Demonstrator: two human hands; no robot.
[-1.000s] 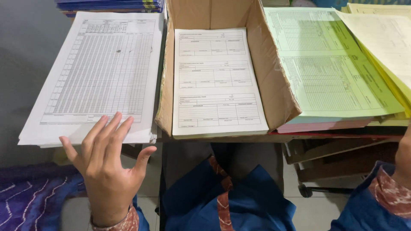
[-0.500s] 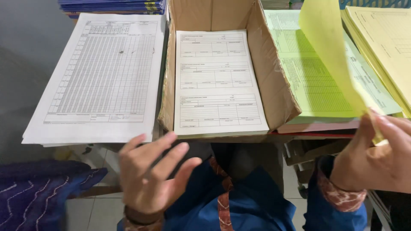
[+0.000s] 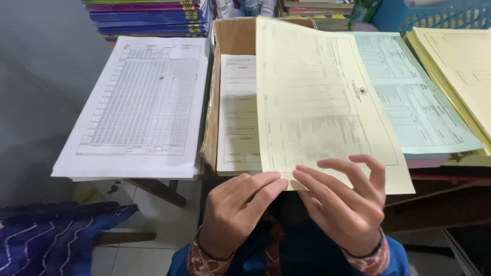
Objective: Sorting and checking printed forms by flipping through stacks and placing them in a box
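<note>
Both hands meet at the near edge of a pale yellow sheet [image 3: 317,107]: left hand [image 3: 238,214] pinching its corner, right hand [image 3: 345,204] with fingers spread beneath, lifting it flat above the cardboard box [image 3: 210,102], likely to keep it uncreased.

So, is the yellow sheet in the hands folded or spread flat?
Spread flat: the yellow sheet shows its whole face uncreased, above the cardboard box.

Soft, even indoor light brightens the paper stacks; the yellow sheet [image 3: 317,102] is motion-blurred and shadows the cardboard box [image 3: 232,38], while the floor [image 3: 148,214] below lies dim.
</note>
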